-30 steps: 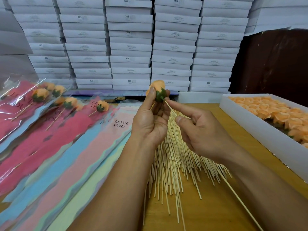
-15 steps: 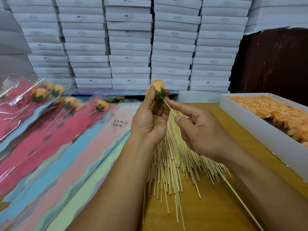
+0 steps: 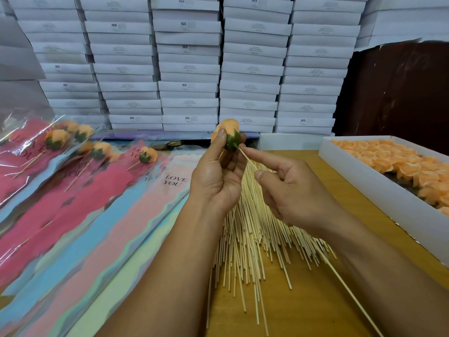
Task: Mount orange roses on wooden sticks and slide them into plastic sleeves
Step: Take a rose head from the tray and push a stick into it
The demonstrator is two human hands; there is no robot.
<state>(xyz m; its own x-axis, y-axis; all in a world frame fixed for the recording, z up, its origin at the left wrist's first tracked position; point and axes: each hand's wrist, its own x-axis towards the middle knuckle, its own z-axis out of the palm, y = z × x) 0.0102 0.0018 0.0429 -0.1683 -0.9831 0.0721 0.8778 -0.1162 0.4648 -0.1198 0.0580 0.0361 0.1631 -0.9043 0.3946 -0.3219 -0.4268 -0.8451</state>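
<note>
My left hand [image 3: 216, 176] holds an orange rose [image 3: 229, 128] by its green base, thumb on one side and fingers behind. My right hand [image 3: 289, 188] pinches a thin wooden stick [image 3: 349, 291] whose tip meets the rose's green base; the stick runs down to the lower right under my forearm. A fanned pile of loose wooden sticks [image 3: 245, 242] lies on the table below both hands. Coloured plastic sleeves [image 3: 136, 215] printed "LOVE YOU" lie spread out at the left.
Several sleeved roses [image 3: 58, 139] lie at the far left on the sleeves. A white box of orange roses [image 3: 398, 164] stands at the right on the wooden table [image 3: 313, 305]. Stacked white boxes [image 3: 189, 66] form a wall behind.
My hands have barely moved. The right hand has crept slightly towards the rose along the stick.
</note>
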